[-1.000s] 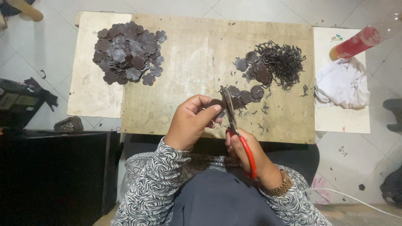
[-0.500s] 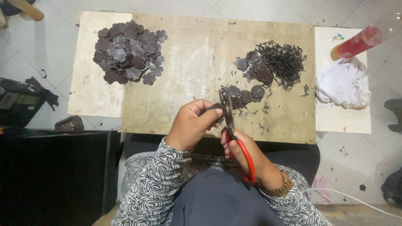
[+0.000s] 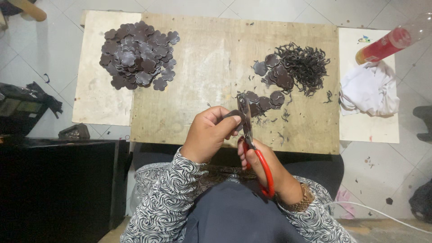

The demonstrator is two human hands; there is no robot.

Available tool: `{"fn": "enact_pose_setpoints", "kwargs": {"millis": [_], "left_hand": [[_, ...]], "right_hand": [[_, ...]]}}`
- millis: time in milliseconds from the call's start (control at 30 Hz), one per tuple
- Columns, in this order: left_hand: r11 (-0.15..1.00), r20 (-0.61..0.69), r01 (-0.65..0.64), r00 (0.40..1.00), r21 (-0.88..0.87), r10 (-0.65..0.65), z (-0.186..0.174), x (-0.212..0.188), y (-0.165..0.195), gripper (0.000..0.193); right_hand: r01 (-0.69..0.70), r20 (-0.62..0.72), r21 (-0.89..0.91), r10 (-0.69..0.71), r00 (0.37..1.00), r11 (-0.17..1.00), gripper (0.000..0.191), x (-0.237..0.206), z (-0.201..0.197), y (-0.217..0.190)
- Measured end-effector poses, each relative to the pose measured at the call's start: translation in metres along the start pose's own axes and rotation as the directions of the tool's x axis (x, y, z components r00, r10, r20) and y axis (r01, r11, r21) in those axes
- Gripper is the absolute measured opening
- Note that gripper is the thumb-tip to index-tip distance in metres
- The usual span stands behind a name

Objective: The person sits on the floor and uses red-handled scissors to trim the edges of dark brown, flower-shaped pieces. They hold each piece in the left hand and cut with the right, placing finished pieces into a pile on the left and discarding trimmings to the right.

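Where hands cut, bare plywood board [image 3: 202, 81], pale tiled floor [image 3: 58, 49].

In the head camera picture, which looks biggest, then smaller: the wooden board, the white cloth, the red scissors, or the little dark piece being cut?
1. wooden board
2. white cloth
3. red scissors, nearer the camera, so unsure against the cloth
4. dark piece

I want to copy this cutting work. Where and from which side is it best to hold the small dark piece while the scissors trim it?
Probably pinch the dark piece at its left edge, coming from the left, as the left hand does. That leaves the right edge free for the blades of the red-handled scissors, which the right hand brings from below and right.
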State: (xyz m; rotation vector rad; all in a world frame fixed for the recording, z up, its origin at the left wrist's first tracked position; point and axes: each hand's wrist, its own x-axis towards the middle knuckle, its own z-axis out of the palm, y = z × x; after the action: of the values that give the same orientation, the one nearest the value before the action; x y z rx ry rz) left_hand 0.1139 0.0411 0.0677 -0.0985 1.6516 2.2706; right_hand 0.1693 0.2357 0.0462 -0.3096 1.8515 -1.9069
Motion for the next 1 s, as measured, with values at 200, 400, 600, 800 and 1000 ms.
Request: {"fn": "enact_pose_setpoints", "kwargs": {"millis": [200,400,600,800,1000], "left_hand": [[1.000,-0.016,-0.023,1.000,-0.006,0.023,0.0017,0.0009,-0.0050,0.012],[1.000,-0.035,-0.006,0.999,-0.029,0.005,0.0038,-0.0004,-0.0030,0.012],[1.000,-0.054,0.011,0.998,-0.009,-0.011,0.0056,-0.0005,0.0005,0.013],[1.000,-0.056,-0.007,0.998,0.016,0.007,0.0058,-0.0007,-0.0001,0.013],[1.000,-0.050,-0.002,0.999,-0.015,0.001,0.0067,-0.0005,-0.0021,0.013]], "right_hand": [[-0.018,-0.021,0.002,0.018,1.000,1.000,0.061,-0.0001,0.0000,0.0064],[-0.020,-0.024,0.015,0.020,1.000,1.000,0.062,-0.0006,0.0015,0.0045],[-0.031,-0.060,-0.076,0.027,0.998,0.997,0.063,0.0005,0.0012,0.0020],[-0.060,-0.077,0.004,0.060,0.995,0.998,0.060,-0.0001,0.0047,0.0057],[-0.030,-0.081,0.019,0.031,0.996,0.999,0.057,-0.0027,0.0029,0.0108]]}}
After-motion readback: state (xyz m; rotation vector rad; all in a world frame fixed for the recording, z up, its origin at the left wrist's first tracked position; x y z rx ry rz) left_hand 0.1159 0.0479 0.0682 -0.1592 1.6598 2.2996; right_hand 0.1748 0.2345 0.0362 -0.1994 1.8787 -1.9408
